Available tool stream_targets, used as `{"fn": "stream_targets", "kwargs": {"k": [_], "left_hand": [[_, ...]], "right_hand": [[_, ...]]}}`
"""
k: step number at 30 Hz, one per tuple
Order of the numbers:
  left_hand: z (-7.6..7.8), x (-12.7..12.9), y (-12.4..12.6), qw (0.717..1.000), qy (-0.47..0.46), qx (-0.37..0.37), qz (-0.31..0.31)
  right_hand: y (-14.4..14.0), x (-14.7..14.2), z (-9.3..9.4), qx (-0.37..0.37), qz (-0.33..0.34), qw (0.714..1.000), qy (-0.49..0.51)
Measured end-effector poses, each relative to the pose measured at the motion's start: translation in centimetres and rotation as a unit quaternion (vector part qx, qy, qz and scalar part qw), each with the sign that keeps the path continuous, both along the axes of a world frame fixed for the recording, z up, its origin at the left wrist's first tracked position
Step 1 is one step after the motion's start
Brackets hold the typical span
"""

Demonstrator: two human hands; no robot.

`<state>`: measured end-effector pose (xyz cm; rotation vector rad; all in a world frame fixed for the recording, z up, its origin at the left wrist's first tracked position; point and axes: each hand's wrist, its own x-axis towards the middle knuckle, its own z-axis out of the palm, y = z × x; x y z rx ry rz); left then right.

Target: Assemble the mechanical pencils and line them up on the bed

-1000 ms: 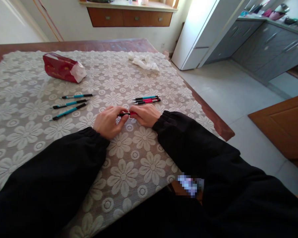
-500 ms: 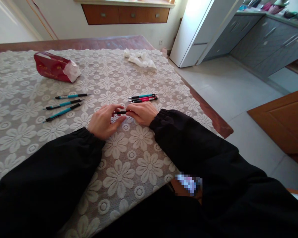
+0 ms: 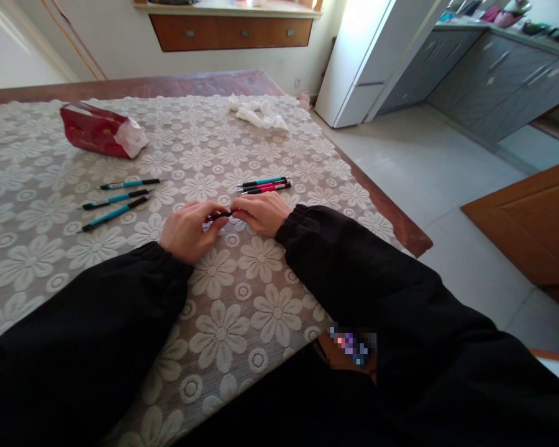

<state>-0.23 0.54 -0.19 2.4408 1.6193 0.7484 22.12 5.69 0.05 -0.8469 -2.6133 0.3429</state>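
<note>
Both my hands meet over the lace tablecloth [image 3: 242, 310] and hold one pen [image 3: 220, 216] between them. My left hand [image 3: 186, 228] pinches its black end. My right hand [image 3: 261, 213] covers the other end, so that part is hidden. Just beyond my right hand lie three pens side by side, teal and red with black tips [image 3: 264, 185]. To the left of my left hand three teal pens [image 3: 116, 198] lie roughly parallel on the cloth.
A red tissue pack [image 3: 95, 130] lies at the back left, with white tissue sticking out. Crumpled white tissues [image 3: 258, 115] sit at the back centre. The table's right edge [image 3: 391, 214] drops to a tiled floor, with a white fridge and grey cabinets beyond.
The hands stay together on the pen. The red part seen between them one second ago is now covered by my right hand. The view has shifted slightly.
</note>
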Motion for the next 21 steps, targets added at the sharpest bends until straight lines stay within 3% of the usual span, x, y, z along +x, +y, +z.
{"fn": "stream_targets", "kwargs": {"k": [3, 7, 13, 21], "left_hand": [[-0.15, -0.16, 0.15, 0.999, 0.029, 0.002, 0.041], [-0.14, -0.15, 0.36, 1.0, -0.001, 0.008, 0.011], [0.42, 0.13, 0.0, 0.996, -0.059, -0.06, 0.021], [-0.03, 0.01, 0.14, 0.998, -0.054, -0.028, 0.024]], "right_hand": [[0.04, -0.06, -0.03, -0.006, -0.003, 1.0, -0.001], [0.11, -0.02, -0.07, 0.004, -0.011, 1.0, -0.013], [-0.06, 0.12, 0.16, 0.011, -0.015, 1.0, -0.024], [-0.08, 0.25, 0.13, 0.013, -0.021, 1.0, -0.014]]}}
